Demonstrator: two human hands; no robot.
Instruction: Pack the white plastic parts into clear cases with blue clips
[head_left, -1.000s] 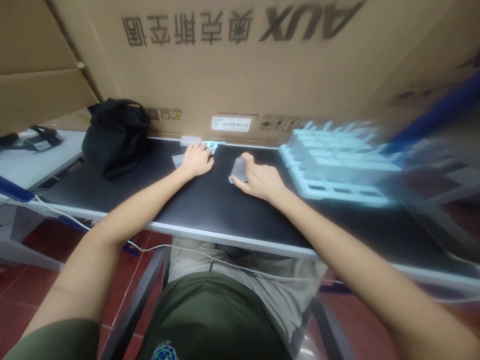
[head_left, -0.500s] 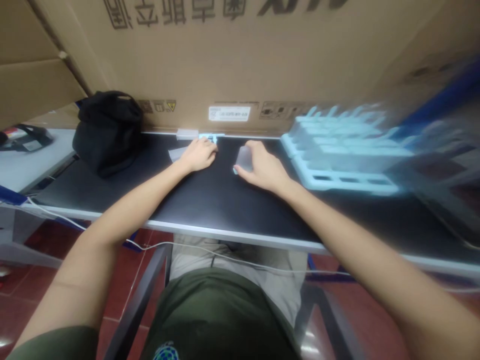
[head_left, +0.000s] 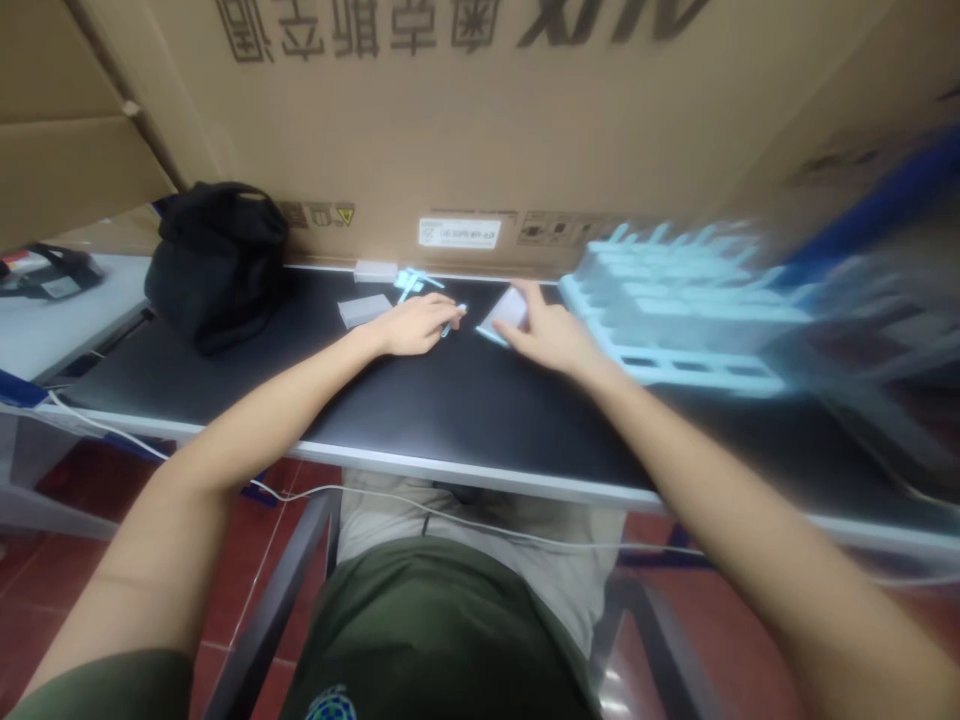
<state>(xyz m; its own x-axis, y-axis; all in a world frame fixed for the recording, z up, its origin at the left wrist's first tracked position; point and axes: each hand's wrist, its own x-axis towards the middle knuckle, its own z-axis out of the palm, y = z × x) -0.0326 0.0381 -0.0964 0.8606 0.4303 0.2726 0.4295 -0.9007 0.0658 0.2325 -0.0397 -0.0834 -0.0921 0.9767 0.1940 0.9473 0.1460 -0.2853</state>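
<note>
My left hand (head_left: 421, 325) is closed in a pinch on a small light-blue plastic piece (head_left: 450, 323) over the black mat. Just behind it lies a little pile of similar light-blue pieces (head_left: 411, 282). Two flat pale grey blocks lie near that hand: one block (head_left: 364, 310) beside the wrist, another block (head_left: 376, 271) at the mat's back edge. My right hand (head_left: 551, 330) grips a pale grey box-shaped piece (head_left: 508, 311) with a light-blue edge at its lower side, held tilted between thumb and fingers. A gap separates the two hands.
A light-blue rack (head_left: 682, 310) with upright prongs, blurred, stands on the right of the black mat (head_left: 465, 420). A black cloth bag (head_left: 217, 265) sits at the left. Behind rises a large cardboard box (head_left: 480, 130). A white cable (head_left: 450, 515) hangs along the table's front edge.
My left hand has moved right from the light-blue pile with a small piece in its fingers. My right hand has shifted slightly right and tilted the grey box-shaped piece.
</note>
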